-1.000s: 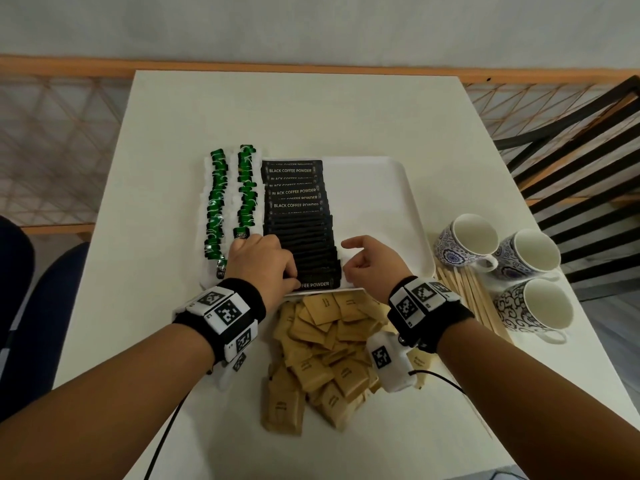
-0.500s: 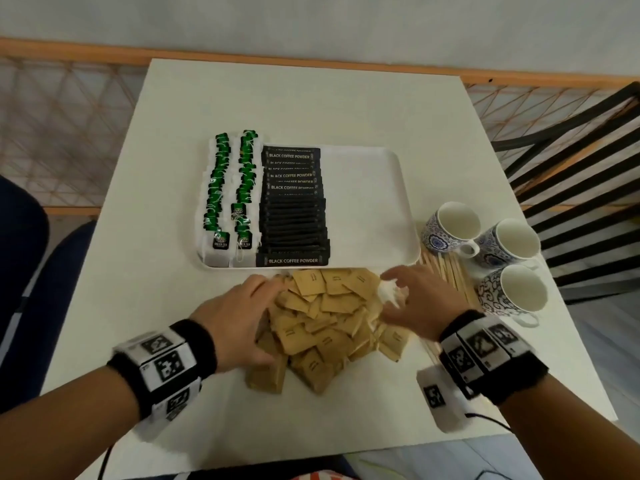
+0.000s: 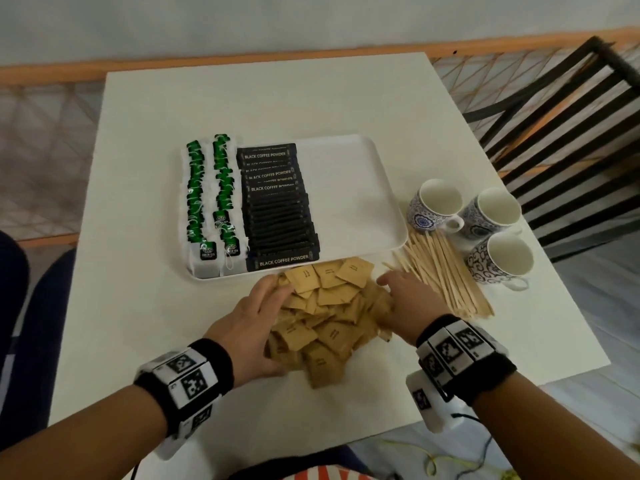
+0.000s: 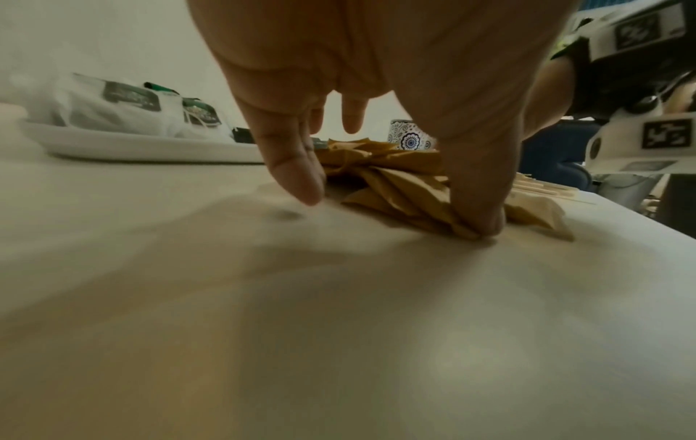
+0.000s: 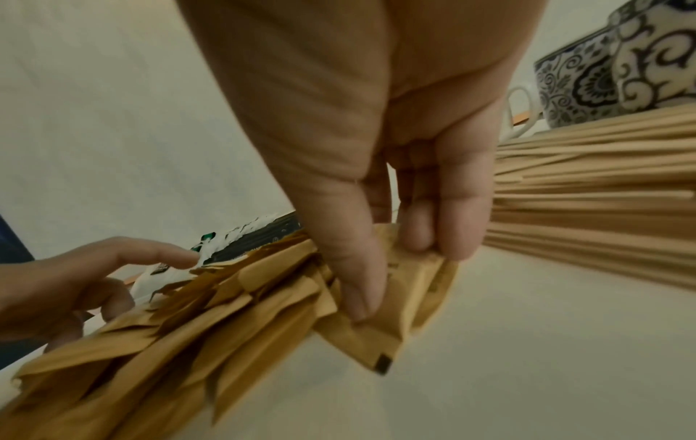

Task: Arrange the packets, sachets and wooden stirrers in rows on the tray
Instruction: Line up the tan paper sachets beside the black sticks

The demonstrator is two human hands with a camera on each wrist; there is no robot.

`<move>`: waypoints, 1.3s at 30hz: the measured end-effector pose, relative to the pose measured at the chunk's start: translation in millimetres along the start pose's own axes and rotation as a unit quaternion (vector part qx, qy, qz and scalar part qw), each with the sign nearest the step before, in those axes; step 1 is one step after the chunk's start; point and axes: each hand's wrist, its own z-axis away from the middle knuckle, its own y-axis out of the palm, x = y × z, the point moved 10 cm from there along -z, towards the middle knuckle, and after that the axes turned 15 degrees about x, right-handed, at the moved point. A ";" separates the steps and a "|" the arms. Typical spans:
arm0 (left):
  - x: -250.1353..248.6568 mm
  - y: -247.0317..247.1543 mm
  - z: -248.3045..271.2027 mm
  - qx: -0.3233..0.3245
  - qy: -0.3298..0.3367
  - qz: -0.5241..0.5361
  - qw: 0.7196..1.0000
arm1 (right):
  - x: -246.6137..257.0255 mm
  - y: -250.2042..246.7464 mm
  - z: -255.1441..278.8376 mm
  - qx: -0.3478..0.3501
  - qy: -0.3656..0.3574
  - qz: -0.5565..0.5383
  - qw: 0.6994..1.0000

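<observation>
A loose pile of brown sachets lies on the table just in front of the white tray. My left hand presses against the pile's left side with straight fingers, and its thumb pushes down on the near sachets. My right hand is at the pile's right side; in the right wrist view it pinches a few brown sachets between thumb and fingers. Two rows of green tea packets and a row of black coffee sachets fill the tray's left part. Wooden stirrers lie right of the pile.
Three patterned cups stand at the table's right, behind the stirrers. The right half of the tray is bare. A black slatted chair stands beyond the table's right edge. The table's front edge is close to my wrists.
Both hands left the black coffee row on the tray, came back to the brown sachet pile and closed in on its two sides, bunching it together.
</observation>
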 end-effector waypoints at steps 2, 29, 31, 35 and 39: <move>-1.6 -2.4 -2.5 0.006 0.012 -0.002 1.000 | 6.5 0.2 0.0 -0.006 0.001 0.008 1.000; -43.7 -50.8 14.5 -0.174 0.080 -0.054 0.980 | 63.6 -47.9 -8.5 -0.075 -0.235 0.063 0.967; -47.8 -57.0 14.5 -0.196 0.084 -0.053 0.976 | 69.1 -32.6 -13.7 -0.044 -0.267 0.091 0.959; -40.5 -55.8 1.4 -0.208 0.065 0.005 0.976 | 65.9 -14.9 -20.3 0.024 -0.281 0.103 0.954; -30.2 -48.4 -14.5 -0.188 0.031 0.103 0.976 | 70.2 -16.3 -24.4 0.033 -0.289 0.127 0.948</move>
